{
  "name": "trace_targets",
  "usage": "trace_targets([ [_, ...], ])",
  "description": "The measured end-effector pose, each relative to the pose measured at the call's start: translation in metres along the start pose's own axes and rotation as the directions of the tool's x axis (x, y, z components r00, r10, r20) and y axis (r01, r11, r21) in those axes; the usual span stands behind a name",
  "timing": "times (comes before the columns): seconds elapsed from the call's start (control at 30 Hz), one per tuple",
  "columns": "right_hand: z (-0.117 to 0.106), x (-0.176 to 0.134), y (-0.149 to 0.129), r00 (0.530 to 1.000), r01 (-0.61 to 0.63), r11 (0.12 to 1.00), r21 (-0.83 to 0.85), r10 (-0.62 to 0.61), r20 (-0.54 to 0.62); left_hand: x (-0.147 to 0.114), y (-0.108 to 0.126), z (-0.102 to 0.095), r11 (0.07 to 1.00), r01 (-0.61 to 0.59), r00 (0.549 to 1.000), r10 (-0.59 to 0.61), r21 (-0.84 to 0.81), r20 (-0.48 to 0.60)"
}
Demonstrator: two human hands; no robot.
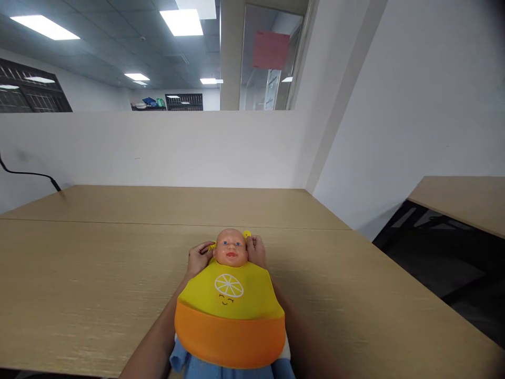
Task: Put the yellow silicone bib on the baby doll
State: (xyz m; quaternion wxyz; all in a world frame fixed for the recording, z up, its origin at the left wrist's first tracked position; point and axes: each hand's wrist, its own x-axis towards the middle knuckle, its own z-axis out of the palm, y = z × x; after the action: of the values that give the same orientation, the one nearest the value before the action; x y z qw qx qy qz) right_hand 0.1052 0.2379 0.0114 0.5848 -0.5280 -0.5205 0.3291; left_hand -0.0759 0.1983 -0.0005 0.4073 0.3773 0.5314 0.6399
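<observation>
A baby doll (231,248) in blue clothes (221,370) lies face up on the table, its head away from me. Over its chest is a yellow silicone bib (252,289) with an orange catch pocket (232,339), a white citrus slice and a smiling face printed on it. To the left of the doll's head, my left hand (198,258) pinches one yellow neck strap of the bib. On the other side, my right hand (256,251) has its fingers closed at the other strap end, which sticks up above them. Behind the head the straps are hidden.
The wooden table (98,263) has a seam running across its far part. A white partition (177,150) rises behind it, and a black cable (27,172) hangs at the left. At the right stands another wooden table (465,202) with a dark frame.
</observation>
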Motion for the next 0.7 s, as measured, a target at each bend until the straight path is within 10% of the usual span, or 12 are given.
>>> trace_targets([
  [0.4, 0.001, 0.02, 0.02, 0.978, -0.165, 0.939, 0.302, 0.115, 0.177, -0.006, 0.012, -0.006, 0.996, 0.077, 0.997, -0.078, -0.048, -0.016],
  [0.7, -0.045, 0.017, 0.016, 0.953, -0.28, 0.876, 0.392, 0.202, 0.227, 0.002, 0.007, -0.013, 0.993, 0.032, 0.999, -0.035, -0.112, -0.023],
])
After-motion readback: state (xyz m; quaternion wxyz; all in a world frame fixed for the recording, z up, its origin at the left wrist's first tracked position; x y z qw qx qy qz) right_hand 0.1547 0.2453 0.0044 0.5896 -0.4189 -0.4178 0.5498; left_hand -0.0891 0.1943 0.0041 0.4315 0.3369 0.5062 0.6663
